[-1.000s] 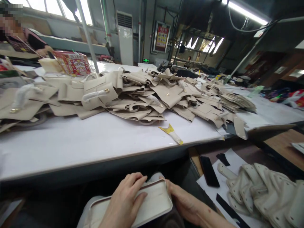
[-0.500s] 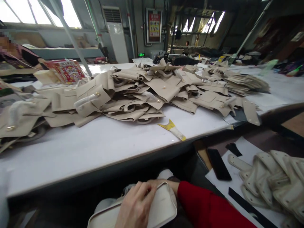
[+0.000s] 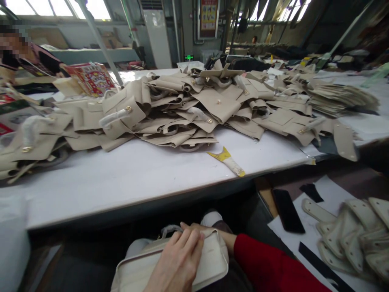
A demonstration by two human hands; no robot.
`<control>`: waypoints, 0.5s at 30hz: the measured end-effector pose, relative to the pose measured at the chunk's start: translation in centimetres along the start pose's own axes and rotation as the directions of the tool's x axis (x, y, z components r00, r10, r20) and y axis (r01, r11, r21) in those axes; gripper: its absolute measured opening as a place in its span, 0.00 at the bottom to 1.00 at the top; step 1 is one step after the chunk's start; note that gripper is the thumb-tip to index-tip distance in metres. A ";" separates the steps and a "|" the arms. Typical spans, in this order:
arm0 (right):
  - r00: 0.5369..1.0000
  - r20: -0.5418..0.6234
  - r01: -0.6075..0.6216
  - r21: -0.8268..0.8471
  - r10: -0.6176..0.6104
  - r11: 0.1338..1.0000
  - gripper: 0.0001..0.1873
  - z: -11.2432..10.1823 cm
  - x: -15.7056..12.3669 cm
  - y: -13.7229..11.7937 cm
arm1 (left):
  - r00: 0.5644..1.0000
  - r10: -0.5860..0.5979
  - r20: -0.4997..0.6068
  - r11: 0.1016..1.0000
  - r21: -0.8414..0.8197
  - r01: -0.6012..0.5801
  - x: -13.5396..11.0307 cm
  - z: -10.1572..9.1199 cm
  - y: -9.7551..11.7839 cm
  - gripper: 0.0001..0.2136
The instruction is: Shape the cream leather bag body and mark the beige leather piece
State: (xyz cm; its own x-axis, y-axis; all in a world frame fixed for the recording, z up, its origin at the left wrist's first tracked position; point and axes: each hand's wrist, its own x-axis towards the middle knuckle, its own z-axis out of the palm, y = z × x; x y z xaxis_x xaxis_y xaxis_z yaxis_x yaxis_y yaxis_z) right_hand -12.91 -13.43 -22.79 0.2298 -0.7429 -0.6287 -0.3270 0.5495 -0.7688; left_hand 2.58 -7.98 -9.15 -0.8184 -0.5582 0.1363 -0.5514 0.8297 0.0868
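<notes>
A cream handbag (image 3: 133, 269) lies across my lap, one long flat panel with a raised seam facing up. My left hand (image 3: 176, 255) is closed over this panel, its fingers bent and pressed together at the far edge. From the red sleeve on the right, my right hand (image 3: 212, 232) reaches along the bag's far side and grips it there. The bag and my left hand hide most of its fingers. Beyond the far edge shows a handle wrapped in clear plastic (image 3: 170, 230).
A white-topped table (image 3: 100, 186) bears a long heap of beige bag pieces (image 3: 219, 101) and a yellow-and-white forked tool (image 3: 227, 161). At right are a black phone (image 3: 288, 211), a dark strip (image 3: 316, 265) and stacked cream straps (image 3: 355, 235). A person (image 3: 33, 56) works at far left.
My view has tilted down and turned slightly left, so the table and heap sit higher and further right. Both hands stay on the handbag, with the left fingers a little further right.
</notes>
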 end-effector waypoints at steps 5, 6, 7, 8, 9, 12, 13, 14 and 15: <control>0.999 0.033 0.011 -0.227 -0.004 0.974 0.28 -2.0 -0.2 -5.3 | 0.971 -0.113 0.213 0.980 -0.135 0.143 0.4 -2.6 0.4 0.27; 0.998 0.051 0.035 -0.232 -0.024 0.972 0.31 -2.3 -0.8 -6.7 | 0.965 -0.128 0.229 0.972 -0.164 0.168 0.4 -2.9 0.6 0.25; 0.996 0.080 0.062 -0.229 -0.044 0.971 0.34 -2.3 -1.6 -8.1 | 0.961 -0.143 0.235 0.962 -0.193 0.191 0.4 -3.1 0.7 0.23; 0.991 0.114 0.089 -0.224 -0.064 0.971 0.37 -2.2 -2.5 -9.5 | 0.959 -0.165 0.230 0.951 -0.220 0.216 0.2 -3.2 1.0 0.21; 0.986 0.143 0.113 -0.223 -0.082 0.968 0.39 -1.9 -3.5 -10.7 | 0.959 -0.193 0.207 0.939 -0.243 0.241 0.1 -3.4 1.2 0.20; 0.980 0.158 0.162 -0.269 -0.122 0.949 0.43 -0.2 -6.1 -12.7 | 0.968 -0.235 0.092 0.897 -0.364 0.252 -0.6 -4.2 1.2 0.17; 0.981 0.148 0.169 -0.304 -0.129 0.938 0.44 0.3 -6.6 -12.9 | 0.967 -0.244 0.071 0.865 -0.434 0.250 -1.0 -4.6 0.7 0.15; 0.981 0.141 0.175 -0.346 -0.134 0.922 0.44 0.8 -7.0 -13.0 | 0.963 -0.261 0.069 0.819 -0.513 0.259 -1.4 -5.0 -0.1 0.12; 0.980 0.139 0.185 -0.392 -0.141 0.901 0.44 1.3 -7.3 -12.9 | 0.953 -0.293 0.082 0.760 -0.584 0.284 -2.1 -5.4 -1.3 0.10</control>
State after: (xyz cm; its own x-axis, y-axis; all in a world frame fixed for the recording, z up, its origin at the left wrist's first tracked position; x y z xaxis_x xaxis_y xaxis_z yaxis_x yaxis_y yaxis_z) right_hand -9.18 -14.62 -8.47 0.3985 -0.7527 -0.5240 -0.6113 0.2079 -0.7636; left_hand 5.86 -7.86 -4.25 -0.6315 -0.7750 0.0238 -0.5572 0.4749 0.6812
